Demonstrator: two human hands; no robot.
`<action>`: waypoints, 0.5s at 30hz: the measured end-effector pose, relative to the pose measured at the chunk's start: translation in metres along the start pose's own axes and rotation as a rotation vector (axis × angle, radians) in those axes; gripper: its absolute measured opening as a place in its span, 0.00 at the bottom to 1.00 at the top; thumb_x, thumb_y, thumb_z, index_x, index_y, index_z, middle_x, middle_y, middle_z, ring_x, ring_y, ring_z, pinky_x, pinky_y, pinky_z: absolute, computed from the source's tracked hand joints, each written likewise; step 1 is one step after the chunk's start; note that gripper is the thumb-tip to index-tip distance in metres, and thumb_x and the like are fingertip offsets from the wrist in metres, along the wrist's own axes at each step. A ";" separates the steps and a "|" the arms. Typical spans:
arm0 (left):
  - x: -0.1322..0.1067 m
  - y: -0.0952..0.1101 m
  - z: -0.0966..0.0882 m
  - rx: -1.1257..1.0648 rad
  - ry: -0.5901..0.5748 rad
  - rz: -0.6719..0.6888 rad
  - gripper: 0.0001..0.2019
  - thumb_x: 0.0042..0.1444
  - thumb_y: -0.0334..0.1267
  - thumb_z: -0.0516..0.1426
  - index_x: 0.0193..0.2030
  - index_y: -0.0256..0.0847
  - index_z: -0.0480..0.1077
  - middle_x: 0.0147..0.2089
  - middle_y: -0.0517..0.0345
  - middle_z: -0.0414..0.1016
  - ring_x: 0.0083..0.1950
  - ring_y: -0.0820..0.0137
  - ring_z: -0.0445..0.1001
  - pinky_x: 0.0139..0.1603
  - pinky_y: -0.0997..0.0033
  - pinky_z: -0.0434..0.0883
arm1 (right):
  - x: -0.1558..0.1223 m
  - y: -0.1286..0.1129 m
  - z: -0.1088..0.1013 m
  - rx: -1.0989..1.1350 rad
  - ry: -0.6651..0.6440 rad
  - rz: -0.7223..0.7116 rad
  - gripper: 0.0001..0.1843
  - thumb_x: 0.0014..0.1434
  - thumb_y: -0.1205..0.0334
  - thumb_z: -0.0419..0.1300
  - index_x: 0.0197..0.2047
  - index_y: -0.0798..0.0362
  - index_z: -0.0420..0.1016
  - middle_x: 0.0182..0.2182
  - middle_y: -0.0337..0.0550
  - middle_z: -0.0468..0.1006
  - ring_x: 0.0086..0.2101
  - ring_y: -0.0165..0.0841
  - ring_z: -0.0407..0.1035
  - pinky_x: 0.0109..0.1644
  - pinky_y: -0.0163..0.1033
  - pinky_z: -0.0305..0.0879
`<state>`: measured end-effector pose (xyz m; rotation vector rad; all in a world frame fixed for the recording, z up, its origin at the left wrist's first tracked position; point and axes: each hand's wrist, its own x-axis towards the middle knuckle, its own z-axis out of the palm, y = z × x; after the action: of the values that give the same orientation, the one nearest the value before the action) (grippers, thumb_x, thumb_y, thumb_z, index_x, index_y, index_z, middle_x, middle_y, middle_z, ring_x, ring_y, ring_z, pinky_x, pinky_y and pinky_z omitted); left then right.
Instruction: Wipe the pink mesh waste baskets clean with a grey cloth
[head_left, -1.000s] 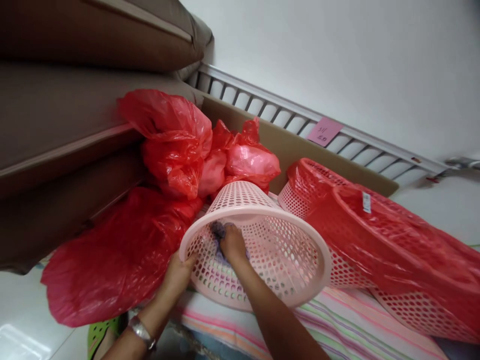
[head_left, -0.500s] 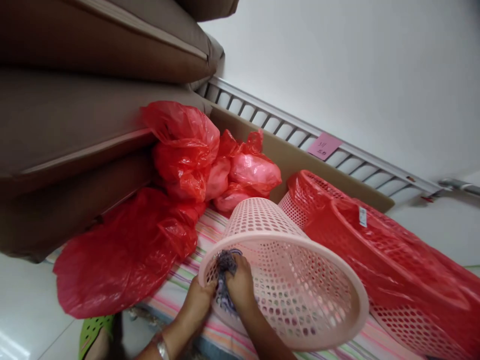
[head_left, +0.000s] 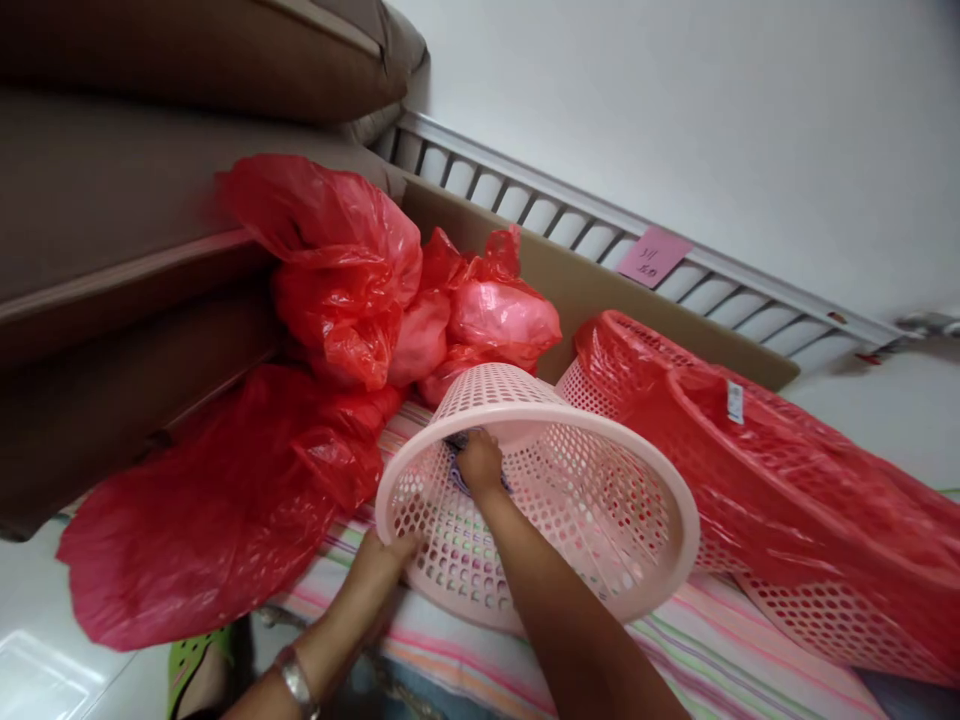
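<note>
On striped bedding [head_left: 675, 650], left fingers [head_left: 390, 548] grip the pink basket [head_left: 600, 500], right fingers [head_left: 480, 462] a cloth [head_left: 456, 478].

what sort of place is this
Probably a room in a home, maybe storing goods: a striped sheet on a bed-like surface, brown cushions stacked at left, baskets wrapped in red plastic below a pink handwritten note. Left hand grips a pink basket, right hand a cloth.

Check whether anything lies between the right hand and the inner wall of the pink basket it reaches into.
Only the cloth: the right hand presses it against the inner wall of the pink basket. Nothing else visible lies between them. The left hand holds the rim from outside.
</note>
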<state>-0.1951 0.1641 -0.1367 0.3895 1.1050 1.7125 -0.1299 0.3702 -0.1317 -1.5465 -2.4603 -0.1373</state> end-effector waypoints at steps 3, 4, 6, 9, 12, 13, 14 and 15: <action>0.009 0.022 -0.009 0.101 0.074 0.044 0.26 0.40 0.39 0.62 0.49 0.33 0.72 0.43 0.46 0.80 0.48 0.53 0.75 0.52 0.56 0.69 | -0.003 -0.001 -0.003 -0.002 -0.013 -0.001 0.17 0.53 0.73 0.50 0.44 0.58 0.73 0.42 0.53 0.74 0.43 0.42 0.65 0.44 0.40 0.57; 0.011 0.026 -0.011 0.120 0.098 0.071 0.25 0.39 0.39 0.62 0.48 0.34 0.73 0.42 0.47 0.80 0.48 0.53 0.75 0.52 0.57 0.69 | -0.005 -0.002 -0.004 -0.001 -0.018 -0.001 0.16 0.53 0.73 0.50 0.43 0.58 0.73 0.42 0.54 0.74 0.44 0.43 0.65 0.44 0.41 0.57; 0.012 0.030 -0.012 0.136 0.131 0.099 0.23 0.39 0.39 0.62 0.46 0.35 0.74 0.41 0.48 0.80 0.49 0.55 0.74 0.53 0.59 0.69 | -0.013 -0.005 -0.009 0.002 -0.031 -0.005 0.15 0.52 0.73 0.51 0.43 0.59 0.72 0.42 0.54 0.74 0.43 0.43 0.65 0.44 0.41 0.57; 0.012 0.025 -0.012 0.159 0.145 0.105 0.20 0.39 0.39 0.62 0.43 0.35 0.75 0.41 0.48 0.80 0.49 0.56 0.75 0.53 0.60 0.68 | -0.047 -0.015 -0.022 0.001 -0.052 -0.025 0.16 0.49 0.73 0.53 0.43 0.58 0.71 0.41 0.53 0.73 0.42 0.42 0.65 0.44 0.41 0.57; 0.013 0.017 -0.013 0.197 0.141 0.137 0.19 0.41 0.38 0.60 0.42 0.32 0.74 0.40 0.47 0.80 0.47 0.57 0.75 0.51 0.60 0.69 | -0.104 -0.025 -0.039 0.043 -0.079 -0.086 0.20 0.46 0.72 0.55 0.45 0.56 0.71 0.42 0.50 0.72 0.43 0.42 0.64 0.47 0.41 0.57; 0.014 0.015 -0.014 0.199 0.138 0.147 0.19 0.42 0.38 0.59 0.42 0.32 0.74 0.40 0.47 0.80 0.46 0.57 0.76 0.51 0.60 0.70 | -0.124 -0.027 -0.044 0.083 -0.094 -0.120 0.21 0.45 0.72 0.55 0.45 0.55 0.71 0.43 0.49 0.72 0.44 0.42 0.63 0.48 0.42 0.56; 0.014 0.014 -0.014 0.195 0.132 0.151 0.18 0.42 0.38 0.58 0.41 0.31 0.74 0.40 0.47 0.80 0.44 0.57 0.76 0.50 0.60 0.70 | -0.142 -0.028 -0.048 0.132 -0.110 -0.158 0.23 0.44 0.73 0.55 0.46 0.53 0.70 0.44 0.48 0.71 0.45 0.42 0.62 0.50 0.42 0.56; 0.014 0.013 -0.015 0.191 0.126 0.147 0.18 0.43 0.38 0.58 0.41 0.31 0.74 0.39 0.47 0.80 0.43 0.58 0.76 0.48 0.60 0.71 | -0.155 -0.028 -0.051 0.185 -0.125 -0.196 0.25 0.42 0.73 0.54 0.46 0.52 0.70 0.44 0.47 0.71 0.46 0.42 0.61 0.51 0.43 0.55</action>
<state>-0.2188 0.1684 -0.1372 0.4983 1.3671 1.7849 -0.0830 0.2123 -0.1189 -1.2733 -2.6327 0.1545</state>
